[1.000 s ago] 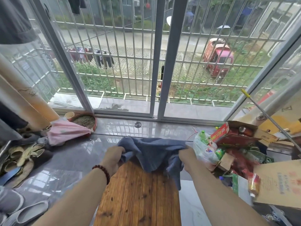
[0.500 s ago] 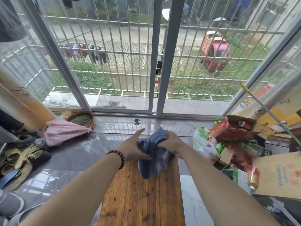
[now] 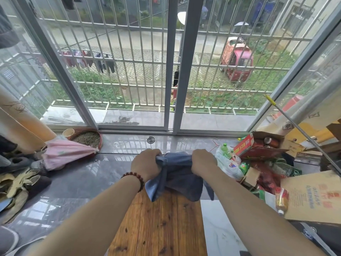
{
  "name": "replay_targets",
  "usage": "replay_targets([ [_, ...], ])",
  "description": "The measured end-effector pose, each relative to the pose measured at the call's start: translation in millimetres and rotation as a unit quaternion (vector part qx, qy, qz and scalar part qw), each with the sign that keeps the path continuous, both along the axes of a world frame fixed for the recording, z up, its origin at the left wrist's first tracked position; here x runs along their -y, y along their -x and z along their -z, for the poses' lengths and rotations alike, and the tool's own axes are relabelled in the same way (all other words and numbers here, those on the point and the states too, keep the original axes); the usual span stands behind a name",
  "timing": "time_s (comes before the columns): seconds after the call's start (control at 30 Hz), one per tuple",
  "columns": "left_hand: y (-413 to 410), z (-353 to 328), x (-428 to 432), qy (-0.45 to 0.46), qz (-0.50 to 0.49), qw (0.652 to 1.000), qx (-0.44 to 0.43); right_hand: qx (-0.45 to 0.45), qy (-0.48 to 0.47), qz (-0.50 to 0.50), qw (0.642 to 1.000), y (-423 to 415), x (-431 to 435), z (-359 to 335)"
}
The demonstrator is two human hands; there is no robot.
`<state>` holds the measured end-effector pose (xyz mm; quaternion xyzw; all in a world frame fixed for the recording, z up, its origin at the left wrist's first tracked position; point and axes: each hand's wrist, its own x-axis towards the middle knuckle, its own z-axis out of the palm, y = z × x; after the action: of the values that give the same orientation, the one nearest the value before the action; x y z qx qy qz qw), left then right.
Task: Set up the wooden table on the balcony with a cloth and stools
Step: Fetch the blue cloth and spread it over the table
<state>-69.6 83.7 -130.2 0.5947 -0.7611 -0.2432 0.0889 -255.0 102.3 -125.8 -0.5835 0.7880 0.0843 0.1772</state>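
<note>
A blue-grey cloth (image 3: pixel 180 177) hangs bunched in the air above the far end of the wooden table (image 3: pixel 162 224), a narrow top of reddish-brown planks. My left hand (image 3: pixel 145 166), with a bead bracelet on the wrist, grips the cloth's left part in a fist. My right hand (image 3: pixel 202 161) grips its right part the same way. The cloth sags between the two fists and its lower folds hang just over the planks. No stools are in view.
Sliding glass doors and a metal grille close the far side. A pink folded umbrella (image 3: pixel 68 154), a round tray (image 3: pixel 86 139) and shoes (image 3: pixel 20 182) lie on the left floor. Boxes, bottles and bags (image 3: pixel 258 163) pile up on the right, with a long pole (image 3: pixel 302 132) leaning there.
A second ago my hands held the cloth spread wide. They came together and bunched it, and have now drawn slightly apart again, both gripping it.
</note>
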Motion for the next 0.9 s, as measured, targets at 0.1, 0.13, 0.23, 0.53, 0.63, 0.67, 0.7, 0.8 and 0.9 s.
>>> replay_targets([
  [0.1,1.0,-2.4,1.7,0.031,-0.006,0.999,-0.017,0.030,0.061,0.102,0.992,8.3,3.7,5.8],
  [0.13,-0.7,-2.6,2.6,0.032,-0.011,0.999,-0.021,0.047,0.082,0.136,0.986,11.6,3.0,7.7],
  [0.23,-5.9,-1.3,3.0,0.028,-0.012,0.999,-0.015,0.102,0.072,0.185,0.975,16.7,4.2,16.2],
  [0.53,-6.2,2.4,4.4,-0.023,-0.040,0.998,0.030,0.408,0.122,0.328,0.843,1.7,5.5,14.8],
  [0.63,-5.7,-0.1,7.0,-0.027,-0.048,0.998,0.014,0.406,0.159,0.330,0.837,2.7,11.4,11.9],
  [0.67,-5.1,-1.7,7.9,-0.023,-0.052,0.998,0.007,0.387,0.177,0.326,0.844,3.2,11.7,8.6],
  [0.7,-4.7,-3.6,8.9,-0.015,-0.057,0.998,-0.002,0.361,0.200,0.314,0.855,3.8,11.6,5.1],
  [0.8,-8.5,-10.6,14.8,0.007,-0.086,0.996,-0.026,0.271,0.270,0.210,0.900,11.0,12.2,-0.5],
  [0.9,-13.6,-17.0,23.9,0.034,-0.097,0.994,-0.027,0.205,0.289,0.144,0.924,21.0,18.2,-6.0],
])
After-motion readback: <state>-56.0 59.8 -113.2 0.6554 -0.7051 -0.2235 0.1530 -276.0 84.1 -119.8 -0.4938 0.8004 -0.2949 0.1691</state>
